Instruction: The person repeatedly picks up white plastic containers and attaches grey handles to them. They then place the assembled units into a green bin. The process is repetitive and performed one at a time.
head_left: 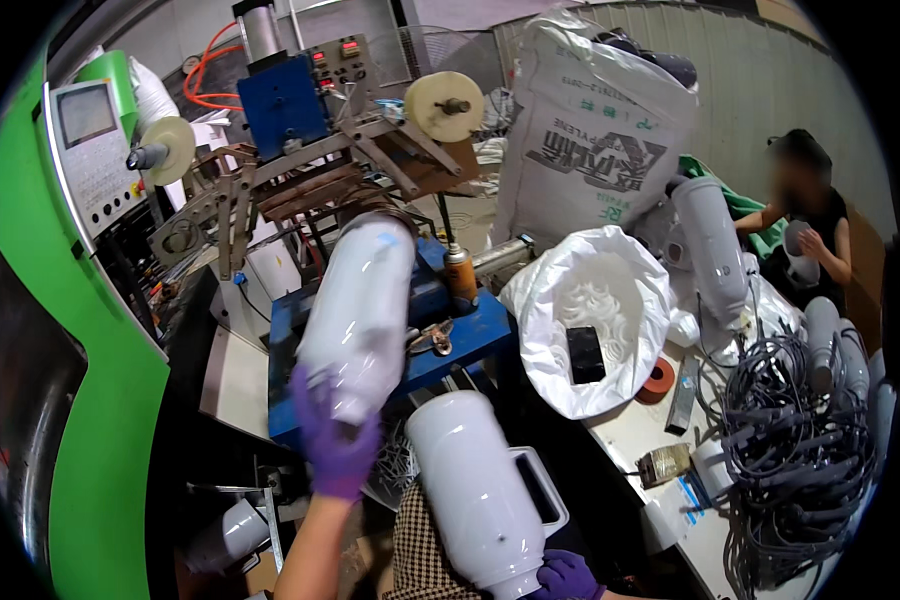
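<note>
A pale grey plastic jug body (358,300) lies lengthwise at the blue machine stand, its far end under the press and slightly blurred. My left hand (336,445), in a purple glove, is closed around its narrower near end. A second jug (475,480), glossy grey with a loop handle on its right side, rests over my lap on checked cloth (422,550). Its neck is gripped by my right hand (567,577), also purple-gloved and partly cut off at the lower edge.
A blue press (282,105) stands ahead, with a spray can (460,275) on its stand. Right of it, a white sack (615,260) holds white rings and a black box. Grey straps (795,440) heap on the right bench. A person (805,220) sits beyond, holding a grey part.
</note>
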`<state>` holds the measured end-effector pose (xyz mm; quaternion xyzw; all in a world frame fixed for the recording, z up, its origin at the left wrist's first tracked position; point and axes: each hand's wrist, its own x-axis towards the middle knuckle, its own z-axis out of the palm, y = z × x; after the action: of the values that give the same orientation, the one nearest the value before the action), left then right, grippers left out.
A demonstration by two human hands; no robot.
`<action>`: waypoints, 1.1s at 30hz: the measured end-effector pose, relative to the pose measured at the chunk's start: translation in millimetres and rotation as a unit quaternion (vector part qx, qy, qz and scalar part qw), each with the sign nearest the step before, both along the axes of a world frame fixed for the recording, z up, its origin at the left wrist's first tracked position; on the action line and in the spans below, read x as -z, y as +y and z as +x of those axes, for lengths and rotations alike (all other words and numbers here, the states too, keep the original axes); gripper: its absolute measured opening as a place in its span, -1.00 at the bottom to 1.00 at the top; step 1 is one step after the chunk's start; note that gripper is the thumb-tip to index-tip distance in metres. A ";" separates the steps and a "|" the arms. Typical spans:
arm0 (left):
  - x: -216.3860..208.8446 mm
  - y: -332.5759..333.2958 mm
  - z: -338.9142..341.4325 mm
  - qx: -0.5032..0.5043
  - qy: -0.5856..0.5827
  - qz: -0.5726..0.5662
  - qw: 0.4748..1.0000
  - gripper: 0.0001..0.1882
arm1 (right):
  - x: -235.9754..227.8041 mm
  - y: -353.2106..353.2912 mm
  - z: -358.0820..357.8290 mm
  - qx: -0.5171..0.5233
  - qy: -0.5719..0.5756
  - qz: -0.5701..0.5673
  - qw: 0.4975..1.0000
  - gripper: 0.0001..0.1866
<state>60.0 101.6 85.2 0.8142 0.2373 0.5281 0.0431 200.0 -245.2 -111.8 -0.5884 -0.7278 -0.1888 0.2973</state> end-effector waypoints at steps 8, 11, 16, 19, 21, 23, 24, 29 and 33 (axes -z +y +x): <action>-54.2 101.2 200.1 -0.262 0.299 0.122 0.909 -0.42 | -2.4 -24.6 40.1 -0.055 0.088 -0.187 0.977 -0.80; -60.3 149.1 208.8 -0.236 0.399 0.143 0.874 -0.53 | -25.8 -31.8 55.2 -0.152 0.163 -0.298 0.928 -0.80; -51.5 175.2 206.6 -0.199 0.385 0.290 0.853 -0.50 | -69.4 -29.9 128.0 0.124 0.065 -0.264 0.954 -0.70; -61.3 169.5 203.2 -0.216 0.457 0.188 0.842 -0.46 | -55.8 -0.8 189.0 0.330 0.091 -0.042 0.939 -0.73; -73.1 149.6 197.5 -0.215 0.473 0.185 0.834 -0.40 | -37.1 9.3 210.8 0.428 0.141 -0.097 0.888 -0.76; -74.8 107.0 184.3 -0.102 0.423 0.238 0.868 -0.29 | -17.4 18.0 219.4 0.457 0.083 -0.193 0.864 -0.75; -76.0 77.5 176.4 0.023 0.435 0.200 0.878 -0.21 | -10.4 20.2 222.3 0.457 0.062 -0.165 0.872 -0.76; 4.1 -110.1 81.1 0.561 0.601 0.005 0.569 -0.35 | -23.8 7.4 217.3 0.384 0.153 -0.091 0.906 -0.79; 93.3 -172.4 9.0 0.397 0.618 0.421 0.532 -0.41 | -90.2 -16.8 227.9 0.330 0.249 -0.067 0.908 -0.78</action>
<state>69.0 -70.9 -8.1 0.8721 -0.3926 -0.1399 -0.2565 427.9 -262.0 -21.6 -0.8416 -0.4054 -0.0745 0.3490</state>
